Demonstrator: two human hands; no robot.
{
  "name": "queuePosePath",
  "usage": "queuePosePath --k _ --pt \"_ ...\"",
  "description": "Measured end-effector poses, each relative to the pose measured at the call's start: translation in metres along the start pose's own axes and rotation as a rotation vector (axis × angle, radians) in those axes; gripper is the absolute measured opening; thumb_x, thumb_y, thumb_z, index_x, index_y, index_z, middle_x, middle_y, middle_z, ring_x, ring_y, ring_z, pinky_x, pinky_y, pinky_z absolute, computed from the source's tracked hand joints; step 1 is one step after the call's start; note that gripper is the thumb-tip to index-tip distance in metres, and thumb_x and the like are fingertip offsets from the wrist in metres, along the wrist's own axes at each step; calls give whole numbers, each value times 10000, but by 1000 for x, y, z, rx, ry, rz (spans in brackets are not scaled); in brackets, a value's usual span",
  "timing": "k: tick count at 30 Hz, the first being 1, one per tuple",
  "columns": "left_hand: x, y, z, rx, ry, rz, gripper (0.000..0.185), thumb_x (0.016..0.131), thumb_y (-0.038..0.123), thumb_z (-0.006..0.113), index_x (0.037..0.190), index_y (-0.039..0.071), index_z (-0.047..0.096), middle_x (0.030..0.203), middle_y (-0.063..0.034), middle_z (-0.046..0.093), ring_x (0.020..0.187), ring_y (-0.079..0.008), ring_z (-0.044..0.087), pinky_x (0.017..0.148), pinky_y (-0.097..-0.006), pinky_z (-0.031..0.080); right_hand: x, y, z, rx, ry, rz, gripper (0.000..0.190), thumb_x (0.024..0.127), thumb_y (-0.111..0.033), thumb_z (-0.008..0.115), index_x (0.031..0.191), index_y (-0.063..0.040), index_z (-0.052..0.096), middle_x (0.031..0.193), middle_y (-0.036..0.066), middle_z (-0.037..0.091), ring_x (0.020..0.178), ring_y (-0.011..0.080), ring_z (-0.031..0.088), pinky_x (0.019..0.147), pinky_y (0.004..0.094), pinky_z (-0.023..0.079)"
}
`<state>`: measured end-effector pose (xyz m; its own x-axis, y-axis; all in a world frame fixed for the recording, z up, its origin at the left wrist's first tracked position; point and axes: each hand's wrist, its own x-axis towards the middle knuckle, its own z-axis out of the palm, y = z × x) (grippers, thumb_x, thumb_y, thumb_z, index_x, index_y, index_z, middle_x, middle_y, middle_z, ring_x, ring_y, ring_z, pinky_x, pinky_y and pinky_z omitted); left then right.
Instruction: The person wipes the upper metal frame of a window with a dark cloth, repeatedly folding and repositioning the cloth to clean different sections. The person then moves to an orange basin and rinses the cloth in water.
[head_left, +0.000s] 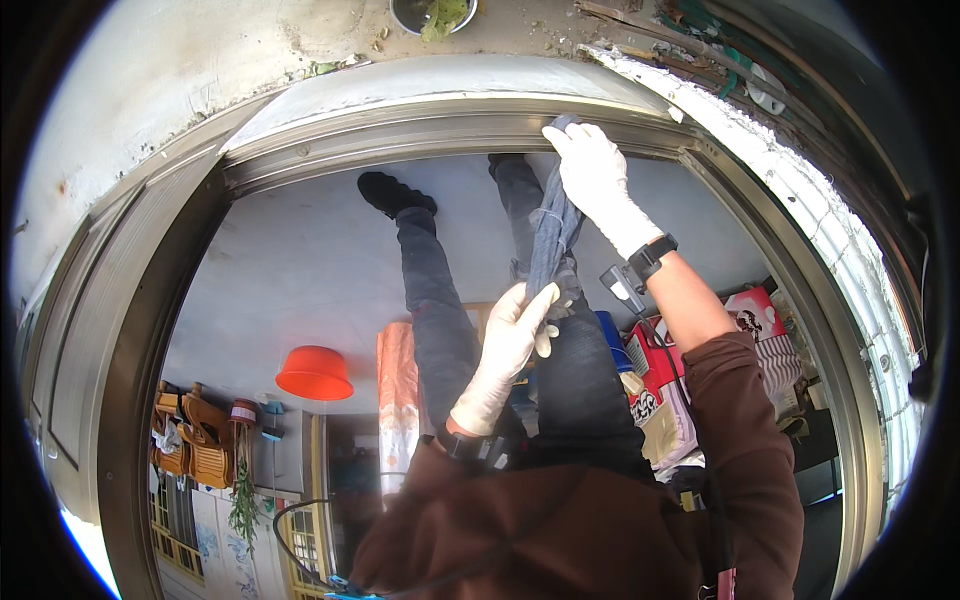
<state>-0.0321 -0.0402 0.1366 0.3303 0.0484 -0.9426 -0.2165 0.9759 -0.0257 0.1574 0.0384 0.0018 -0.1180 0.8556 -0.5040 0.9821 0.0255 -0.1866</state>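
Observation:
A bunched blue-grey cloth (555, 225) stretches between my two hands, both in pale thin gloves. My left hand (510, 330) grips its lower end, above my thigh. Farther out, my right hand (596, 169) closes around the upper end. That end overlaps the metal sliding-door track (450, 131) in view; whether it touches the metal, I cannot tell. The cloth looks gathered lengthwise, with loose folds along its middle. Some of the left fingers are hidden behind the cloth.
A metal door frame (161, 300) rises at the left. An orange-red plastic basin (315, 373) and wooden chairs (206, 442) stand inside. Red cartons (667, 360) are at the right. Beyond the track lie a metal bowl (409, 16) with a leaf and several poles (697, 49).

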Motion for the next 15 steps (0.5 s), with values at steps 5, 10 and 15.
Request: queuePosePath --k 5,10,15 --pt "-2 5 -16 -43 -34 25 205 1002 218 610 1014 17 644 884 -96 725 473 -82 574 429 -182 443 8 -26 4 -67 -81 49 399 853 -157 589 1249 -148 631 1077 51 625 1042 241 588 873 378 526" --pt "-19 17 -58 -85 26 85 221 1000 230 611 1053 20 652 912 -90 725 464 -85 549 481 -187 454 51 -125 14 31 117 -164 459 815 -213 658 1261 -113 618 1035 57 617 998 232 585 855 352 529" --pt "-42 48 -120 -187 172 279 204 1022 215 557 1032 32 647 866 -118 719 551 -133 620 435 -190 430 109 -251 23 207 302 -250 445 804 -209 673 1225 -72 629 989 75 617 958 241 588 833 360 533"
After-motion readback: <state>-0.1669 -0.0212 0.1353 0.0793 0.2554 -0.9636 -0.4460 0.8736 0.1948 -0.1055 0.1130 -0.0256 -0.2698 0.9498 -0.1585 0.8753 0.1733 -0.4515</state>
